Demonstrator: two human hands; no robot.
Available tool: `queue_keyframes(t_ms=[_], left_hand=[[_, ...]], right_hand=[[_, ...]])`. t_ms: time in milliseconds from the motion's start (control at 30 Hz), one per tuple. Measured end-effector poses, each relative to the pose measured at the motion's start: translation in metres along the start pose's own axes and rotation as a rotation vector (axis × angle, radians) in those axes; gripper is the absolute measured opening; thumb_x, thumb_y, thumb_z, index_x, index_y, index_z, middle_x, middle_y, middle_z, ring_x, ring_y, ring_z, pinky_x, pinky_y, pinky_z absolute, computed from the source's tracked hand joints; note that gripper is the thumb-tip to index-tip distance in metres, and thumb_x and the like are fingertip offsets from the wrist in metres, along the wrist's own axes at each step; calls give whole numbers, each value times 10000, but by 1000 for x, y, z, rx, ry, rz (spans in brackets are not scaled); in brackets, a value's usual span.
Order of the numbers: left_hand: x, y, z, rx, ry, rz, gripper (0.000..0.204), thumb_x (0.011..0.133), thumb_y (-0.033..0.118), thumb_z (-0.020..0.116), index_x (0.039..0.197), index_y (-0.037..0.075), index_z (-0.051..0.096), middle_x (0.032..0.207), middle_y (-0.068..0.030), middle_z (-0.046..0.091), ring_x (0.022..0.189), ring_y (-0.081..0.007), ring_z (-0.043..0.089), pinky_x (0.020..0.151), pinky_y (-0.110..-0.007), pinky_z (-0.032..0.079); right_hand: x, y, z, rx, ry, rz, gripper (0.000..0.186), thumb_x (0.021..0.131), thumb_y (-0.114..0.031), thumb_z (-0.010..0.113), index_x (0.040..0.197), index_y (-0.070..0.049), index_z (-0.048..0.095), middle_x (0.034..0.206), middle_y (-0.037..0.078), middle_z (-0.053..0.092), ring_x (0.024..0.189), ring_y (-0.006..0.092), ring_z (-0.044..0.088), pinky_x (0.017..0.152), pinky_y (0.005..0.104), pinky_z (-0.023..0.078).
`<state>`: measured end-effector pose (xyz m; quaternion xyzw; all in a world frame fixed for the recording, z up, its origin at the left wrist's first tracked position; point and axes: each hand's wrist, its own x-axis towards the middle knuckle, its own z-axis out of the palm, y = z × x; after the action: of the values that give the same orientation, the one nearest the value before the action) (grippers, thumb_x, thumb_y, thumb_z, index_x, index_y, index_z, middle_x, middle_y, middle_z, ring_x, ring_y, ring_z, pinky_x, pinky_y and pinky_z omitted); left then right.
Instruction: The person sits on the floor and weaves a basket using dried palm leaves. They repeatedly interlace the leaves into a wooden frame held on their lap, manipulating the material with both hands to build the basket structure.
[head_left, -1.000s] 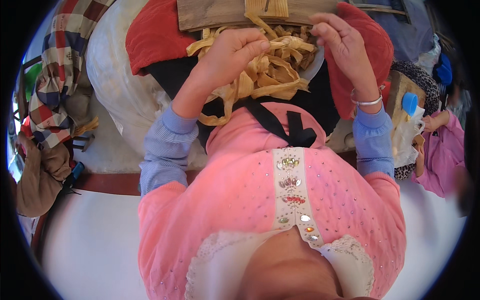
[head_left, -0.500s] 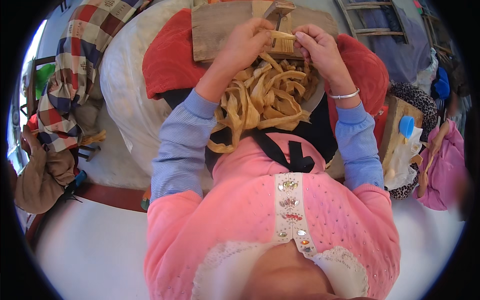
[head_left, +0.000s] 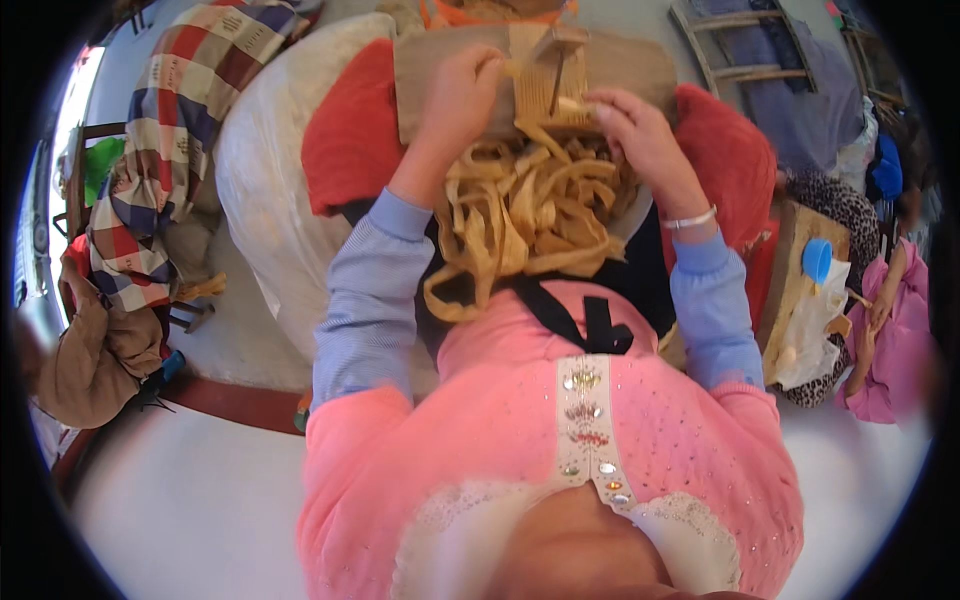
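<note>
Both my hands are raised over a wooden board (head_left: 440, 75) with a small wooden block (head_left: 560, 38) and a thin upright blade or rod (head_left: 556, 85) on it. My left hand (head_left: 466, 92) is closed left of the rod, with a short tan end showing at its fingertips. On the other side, my right hand (head_left: 636, 128) pinches a pale piece of tan strip (head_left: 572, 104) close to the rod's foot. Under the board's near edge, a heap of curled tan strips (head_left: 525, 215) lies in a pale container on my lap, some hanging over its rim.
Red cloth (head_left: 355, 130) flanks the board, and a large white sack (head_left: 265, 180) stands at left. To the right are a wooden stand (head_left: 805, 235) with a blue cup (head_left: 817, 260) and a co-worker's pink sleeve (head_left: 885, 330). An orange container (head_left: 500, 10) sits beyond the board.
My hands have drawn apart from the strip they both held at the rod. My left hand went left, my right slightly down and right. The view has shifted a little.
</note>
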<state>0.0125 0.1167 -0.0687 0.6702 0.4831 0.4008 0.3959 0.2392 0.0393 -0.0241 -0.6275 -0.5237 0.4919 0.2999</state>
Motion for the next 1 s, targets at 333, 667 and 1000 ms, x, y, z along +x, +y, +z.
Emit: queue_keyframes(t_ms=[333,667,1000], left_hand=[[139,-3,-9,264,234,138,234,874,202,579,1007,13,622,866,-163,660,759,-267,644,659,-365,501],[-78,83,-5,-90,-436,32,223,858,216,619,926,8,573,714,-133,617,664,-223,613,593,-335,470],[-152,70,-3,-569,-382,-346,156,910,100,577,1036,11,556,775,-6,573,686,-81,520,625,-228,441]], right_hand=[[-46,-14,30,175,-94,27,189,906,-115,595,1045,5,639,736,-25,583,600,37,501,534,196,435],[-75,-30,29,-178,-58,-294,120,876,-119,638,844,-8,605,658,60,563,582,136,561,541,282,445],[-115,-3,30,-374,-24,-391,127,827,-102,650,946,-66,628,729,115,590,630,263,600,571,346,477]])
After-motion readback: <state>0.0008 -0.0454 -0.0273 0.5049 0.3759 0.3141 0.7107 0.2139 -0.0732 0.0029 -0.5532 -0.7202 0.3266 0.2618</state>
